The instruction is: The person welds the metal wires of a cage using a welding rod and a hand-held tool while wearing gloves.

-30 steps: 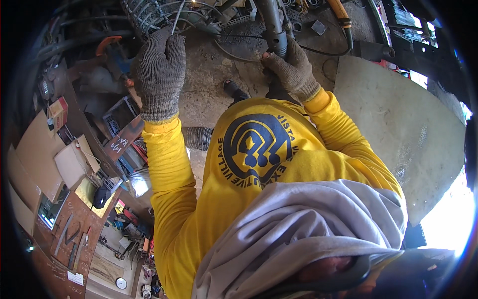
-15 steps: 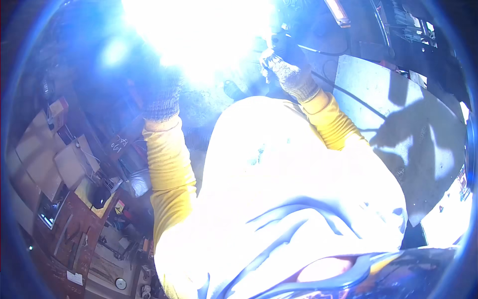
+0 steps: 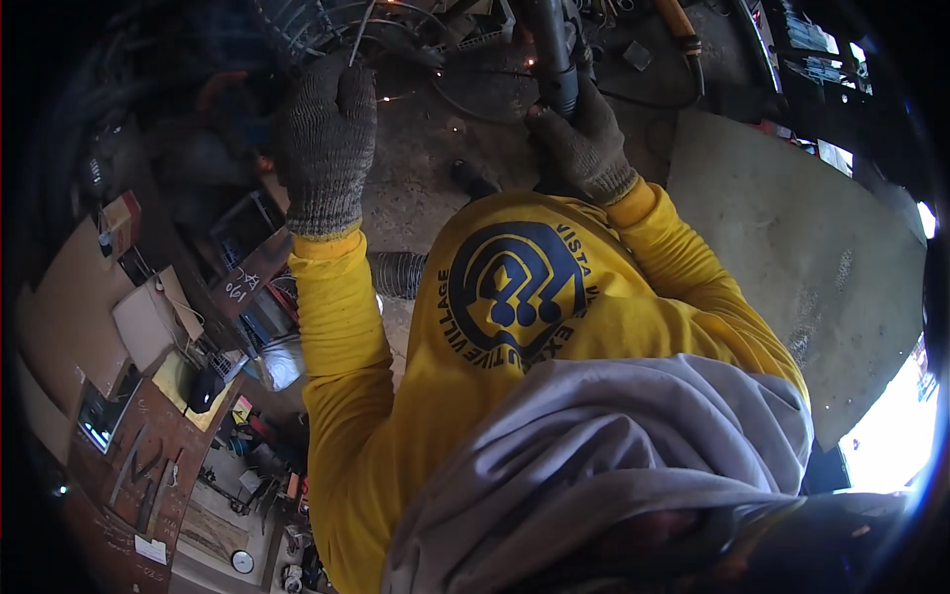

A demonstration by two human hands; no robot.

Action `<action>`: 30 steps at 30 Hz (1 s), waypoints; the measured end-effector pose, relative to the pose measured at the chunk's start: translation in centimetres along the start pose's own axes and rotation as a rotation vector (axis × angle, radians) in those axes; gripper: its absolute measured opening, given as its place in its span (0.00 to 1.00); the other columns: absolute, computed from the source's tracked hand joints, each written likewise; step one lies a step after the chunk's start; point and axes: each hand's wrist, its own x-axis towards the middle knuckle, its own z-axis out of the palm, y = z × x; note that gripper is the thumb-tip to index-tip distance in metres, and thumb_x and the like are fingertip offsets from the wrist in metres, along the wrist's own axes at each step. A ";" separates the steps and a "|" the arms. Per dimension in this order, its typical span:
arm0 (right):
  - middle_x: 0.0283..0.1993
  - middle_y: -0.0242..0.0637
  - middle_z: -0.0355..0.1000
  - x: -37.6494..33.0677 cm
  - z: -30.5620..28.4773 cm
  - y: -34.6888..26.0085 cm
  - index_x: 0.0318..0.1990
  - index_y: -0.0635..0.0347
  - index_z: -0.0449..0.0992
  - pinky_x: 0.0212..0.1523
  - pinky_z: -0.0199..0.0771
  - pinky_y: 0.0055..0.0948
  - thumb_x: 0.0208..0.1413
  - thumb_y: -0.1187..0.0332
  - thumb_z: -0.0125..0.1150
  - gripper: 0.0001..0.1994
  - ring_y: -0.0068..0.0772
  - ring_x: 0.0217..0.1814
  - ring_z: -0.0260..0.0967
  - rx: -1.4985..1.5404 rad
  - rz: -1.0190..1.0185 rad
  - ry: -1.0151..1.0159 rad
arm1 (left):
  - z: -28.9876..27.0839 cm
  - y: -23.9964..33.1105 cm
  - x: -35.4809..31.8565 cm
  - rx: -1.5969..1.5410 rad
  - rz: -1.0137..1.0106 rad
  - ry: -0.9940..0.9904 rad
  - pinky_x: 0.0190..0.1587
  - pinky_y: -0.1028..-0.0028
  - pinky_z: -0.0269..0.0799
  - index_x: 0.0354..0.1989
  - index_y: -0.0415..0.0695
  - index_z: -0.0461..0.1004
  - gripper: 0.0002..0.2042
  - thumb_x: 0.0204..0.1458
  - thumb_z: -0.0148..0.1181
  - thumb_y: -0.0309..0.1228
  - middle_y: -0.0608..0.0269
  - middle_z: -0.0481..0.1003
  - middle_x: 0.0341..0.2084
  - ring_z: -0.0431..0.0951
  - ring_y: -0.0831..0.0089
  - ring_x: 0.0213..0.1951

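Thin grey metal rod [image 3: 362,35], gripped in fingers [image 3: 354,97] of grey knit-gloved left hand [image 3: 330,148]; thick grey metal tube [image 3: 554,59], gripped in matching right hand [image 3: 586,148].

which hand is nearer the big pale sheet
Right. The right hand is left of the pale sheet, near its upper corner but apart from it; the left hand is much farther left.

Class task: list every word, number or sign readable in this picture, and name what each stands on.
Wording is left uncopied; only its places are given.
Yellow shirt: large dark lettering around a rounded emblem, legible.
Brown panel: white handwritten marks, partly legible.
Brown tabletop: pale handwriting, too small.
White paper: too small.
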 end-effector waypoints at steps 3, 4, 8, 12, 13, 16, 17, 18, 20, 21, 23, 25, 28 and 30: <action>0.33 0.39 0.77 -0.1 0.2 -0.5 0.56 0.64 0.69 0.31 0.77 0.30 0.56 0.62 0.68 0.24 0.26 0.29 0.77 0.047 0.023 -0.028 | 0.1 -0.1 -0.2 -0.023 -0.035 -0.014 0.47 0.64 0.77 0.49 0.43 0.79 0.12 0.60 0.60 0.34 0.53 0.81 0.39 0.83 0.56 0.42; 0.32 0.38 0.77 -0.2 0.2 -1.1 0.57 0.64 0.69 0.31 0.77 0.29 0.56 0.62 0.68 0.25 0.26 0.28 0.77 0.073 0.056 -0.040 | 0.1 -0.1 -0.1 -0.020 -0.029 -0.016 0.48 0.64 0.77 0.49 0.43 0.78 0.12 0.60 0.60 0.34 0.52 0.81 0.40 0.83 0.56 0.43; 0.30 0.38 0.76 -0.1 0.3 -1.2 0.59 0.65 0.67 0.28 0.77 0.27 0.58 0.62 0.67 0.25 0.24 0.24 0.76 0.058 0.033 -0.064 | 0.0 0.1 -0.1 -0.031 -0.046 -0.033 0.48 0.64 0.77 0.49 0.41 0.78 0.12 0.61 0.59 0.34 0.51 0.81 0.41 0.82 0.55 0.43; 0.33 0.36 0.76 -0.1 0.3 -1.4 0.57 0.64 0.68 0.30 0.77 0.26 0.58 0.64 0.67 0.23 0.23 0.29 0.75 0.072 0.085 -0.078 | 0.0 0.2 -0.1 -0.002 -0.039 -0.030 0.47 0.64 0.77 0.48 0.40 0.78 0.12 0.60 0.60 0.33 0.51 0.81 0.39 0.82 0.56 0.43; 0.34 0.34 0.75 -0.1 0.2 -1.6 0.55 0.64 0.68 0.32 0.77 0.25 0.59 0.66 0.67 0.20 0.22 0.31 0.74 0.058 0.099 -0.079 | 0.2 0.2 0.0 -0.009 -0.029 -0.020 0.46 0.65 0.78 0.47 0.39 0.78 0.12 0.60 0.60 0.33 0.51 0.81 0.38 0.83 0.58 0.42; 0.36 0.32 0.74 0.5 0.3 -0.7 0.57 0.63 0.68 0.33 0.77 0.23 0.61 0.71 0.63 0.18 0.20 0.33 0.73 -0.201 -0.210 -0.045 | 1.5 -1.8 -0.7 0.217 0.057 -0.071 0.42 0.67 0.78 0.44 0.38 0.78 0.10 0.59 0.60 0.31 0.53 0.79 0.33 0.82 0.63 0.38; 0.36 0.32 0.75 0.5 0.5 -0.4 0.58 0.63 0.68 0.33 0.77 0.22 0.62 0.72 0.63 0.18 0.19 0.33 0.73 -0.151 -0.228 -0.053 | 3.0 -4.2 -2.0 0.373 0.236 0.042 0.40 0.68 0.79 0.45 0.38 0.77 0.10 0.59 0.60 0.30 0.53 0.78 0.33 0.81 0.64 0.36; 0.37 0.32 0.75 0.4 0.5 -0.2 0.58 0.62 0.68 0.33 0.77 0.22 0.62 0.72 0.63 0.19 0.19 0.33 0.73 -0.099 -0.245 -0.058 | 4.4 -6.4 -3.0 0.531 0.395 0.181 0.39 0.68 0.79 0.45 0.38 0.76 0.10 0.59 0.60 0.30 0.54 0.78 0.32 0.80 0.65 0.35; 0.38 0.32 0.75 0.3 0.6 0.1 0.60 0.62 0.68 0.33 0.77 0.21 0.62 0.72 0.62 0.19 0.19 0.33 0.73 0.004 -0.203 -0.076 | 7.1 -9.4 -3.4 0.597 0.488 0.335 0.39 0.67 0.80 0.47 0.37 0.75 0.11 0.59 0.60 0.30 0.54 0.78 0.34 0.81 0.65 0.36; 0.38 0.32 0.75 0.3 0.6 0.1 0.60 0.61 0.68 0.33 0.78 0.21 0.63 0.72 0.62 0.19 0.18 0.33 0.73 0.057 -0.143 -0.080 | 7.9 -10.3 -3.4 0.627 0.537 0.413 0.40 0.66 0.80 0.48 0.37 0.74 0.12 0.59 0.60 0.30 0.53 0.78 0.36 0.81 0.64 0.37; 0.38 0.32 0.75 0.0 0.8 -0.6 0.61 0.61 0.68 0.33 0.78 0.21 0.62 0.73 0.62 0.20 0.18 0.33 0.73 0.284 -0.085 -0.113 | 7.6 -11.0 -3.5 0.772 0.632 0.447 0.42 0.62 0.80 0.52 0.37 0.73 0.15 0.59 0.60 0.30 0.52 0.77 0.39 0.81 0.63 0.39; 0.38 0.31 0.74 -0.1 0.6 -0.6 0.61 0.61 0.68 0.34 0.78 0.21 0.62 0.74 0.62 0.20 0.18 0.34 0.72 0.225 -0.076 -0.150 | 7.7 -12.3 -3.4 0.957 0.718 0.550 0.43 0.59 0.81 0.55 0.38 0.72 0.17 0.59 0.60 0.31 0.50 0.77 0.40 0.81 0.61 0.40; 0.40 0.30 0.74 0.5 0.2 1.8 0.61 0.61 0.68 0.37 0.76 0.21 0.62 0.75 0.62 0.20 0.17 0.36 0.72 0.258 -0.193 -0.105 | 4.4 -6.0 -1.3 0.846 0.621 0.282 0.42 0.58 0.81 0.52 0.39 0.74 0.15 0.59 0.61 0.32 0.49 0.77 0.39 0.81 0.59 0.39; 0.41 0.31 0.73 -0.2 0.6 -0.5 0.63 0.63 0.67 0.37 0.76 0.21 0.61 0.76 0.63 0.23 0.17 0.37 0.72 0.304 -0.026 -0.115 | 1.5 -2.2 -0.5 0.602 0.481 0.080 0.39 0.59 0.81 0.48 0.41 0.77 0.12 0.59 0.61 0.31 0.50 0.77 0.37 0.80 0.58 0.37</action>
